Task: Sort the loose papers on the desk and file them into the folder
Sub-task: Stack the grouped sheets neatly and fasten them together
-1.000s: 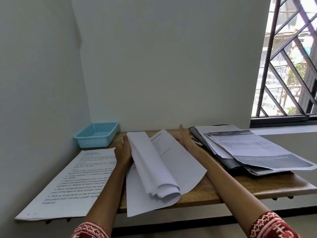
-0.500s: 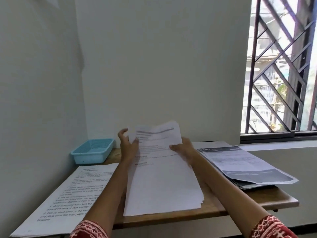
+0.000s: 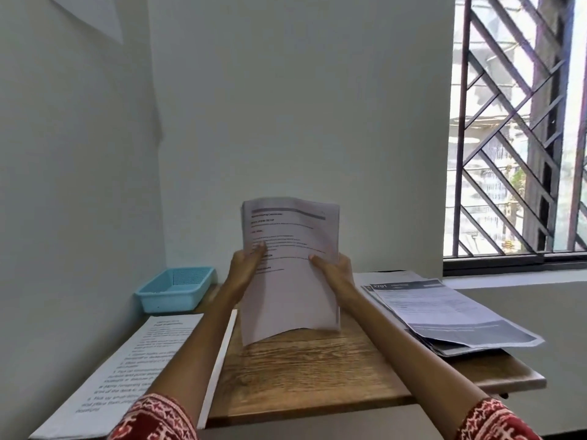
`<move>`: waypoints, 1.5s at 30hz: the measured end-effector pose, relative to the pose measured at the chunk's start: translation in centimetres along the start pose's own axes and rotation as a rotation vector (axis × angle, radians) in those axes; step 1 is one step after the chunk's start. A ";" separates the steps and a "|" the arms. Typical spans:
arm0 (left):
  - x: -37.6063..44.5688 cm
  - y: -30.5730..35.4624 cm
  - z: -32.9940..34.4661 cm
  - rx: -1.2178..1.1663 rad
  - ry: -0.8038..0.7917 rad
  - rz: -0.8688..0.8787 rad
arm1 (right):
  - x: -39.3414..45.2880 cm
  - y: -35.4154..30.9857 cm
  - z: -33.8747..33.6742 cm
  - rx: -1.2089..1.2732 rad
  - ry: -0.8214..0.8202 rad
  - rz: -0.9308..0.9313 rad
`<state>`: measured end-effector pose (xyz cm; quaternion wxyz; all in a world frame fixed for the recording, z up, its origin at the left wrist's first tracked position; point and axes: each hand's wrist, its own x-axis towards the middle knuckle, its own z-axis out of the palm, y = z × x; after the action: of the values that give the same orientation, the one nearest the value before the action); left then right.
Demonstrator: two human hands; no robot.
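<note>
While both hands, left hand (image 3: 246,268) and right hand (image 3: 336,269), pinch the upright paper stack (image 3: 289,265) (edges uneven), loosened fingers could spill sheets onto the desk (image 3: 305,376).

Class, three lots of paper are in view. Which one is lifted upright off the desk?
The middle stack, gripped by the left hand and right hand. The large printed sheet and the right-hand pile lie flat.

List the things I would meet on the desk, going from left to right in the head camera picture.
Printed sheet → blue basket → left hand → held stack of papers → right hand → pile of papers at the right.
</note>
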<state>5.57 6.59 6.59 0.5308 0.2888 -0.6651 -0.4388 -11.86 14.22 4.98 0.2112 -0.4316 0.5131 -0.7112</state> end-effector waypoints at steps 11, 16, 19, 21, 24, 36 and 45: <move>-1.4 -2.4 0.3 -0.005 0.059 -0.046 | 0.5 1.4 -0.4 0.040 0.004 0.023; -3.1 -7.1 0.8 0.082 0.088 -0.153 | -0.1 5.3 -0.6 -0.222 -0.230 0.325; -1.0 -7.2 0.6 0.000 0.179 -0.240 | 1.6 4.3 -1.9 -0.111 -0.254 0.327; 0.4 -7.7 0.4 -0.185 0.265 -0.346 | 2.1 3.7 -2.4 0.008 -0.268 0.408; 1.1 -8.2 0.9 -0.550 0.280 -0.427 | 2.0 4.0 -1.7 0.255 -0.290 0.457; -1.9 -9.3 -4.0 -0.440 0.495 -0.366 | 2.8 5.0 -3.4 -0.053 -0.132 0.166; -0.4 -4.9 -7.5 -0.040 0.065 -0.395 | 2.6 3.2 -3.0 -0.196 -0.250 -0.021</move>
<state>12.47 2.68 2.39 0.4613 0.4170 -0.5690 -0.5381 -16.21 12.76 2.79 0.2231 -0.5406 0.5452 -0.6006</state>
